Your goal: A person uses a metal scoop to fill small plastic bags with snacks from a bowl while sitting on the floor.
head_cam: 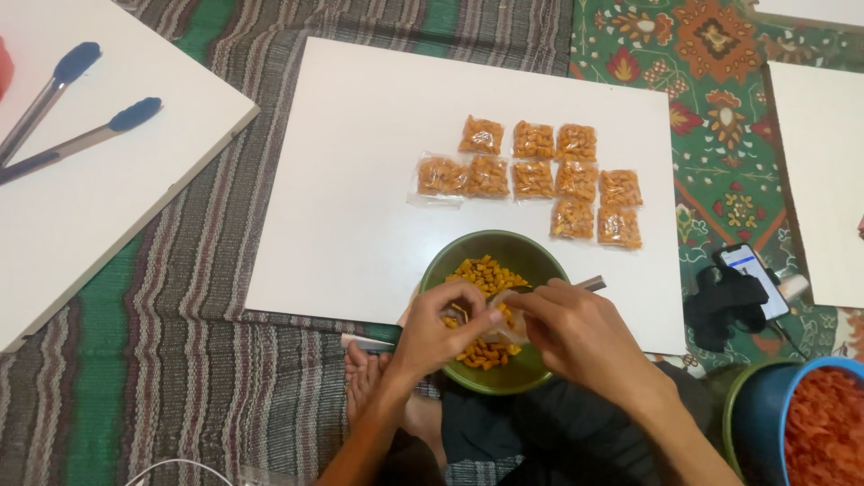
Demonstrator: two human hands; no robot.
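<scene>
Green bowl (pixel 450 256), orange snacks (pixel 486 274), orange packets (pixel 533 173) on white board (pixel 360 180). Striped green-brown mat (pixel 180 360), floral green-red cloth (pixel 711 117), blue tub (pixel 765 405), blue-tipped tongs (pixel 72 117).

Ten small clear packets (pixel 540 177) of orange snack pieces lie in loose rows on the white board (pixel 360 180) — just beyond the green bowl (pixel 531 247). Over that bowl, both hands pinch one more small clear bag (pixel 506 310). Right of the bowl, off the board, a phone (pixel 754 274) lies face up — its screen lit white and blue.
</scene>
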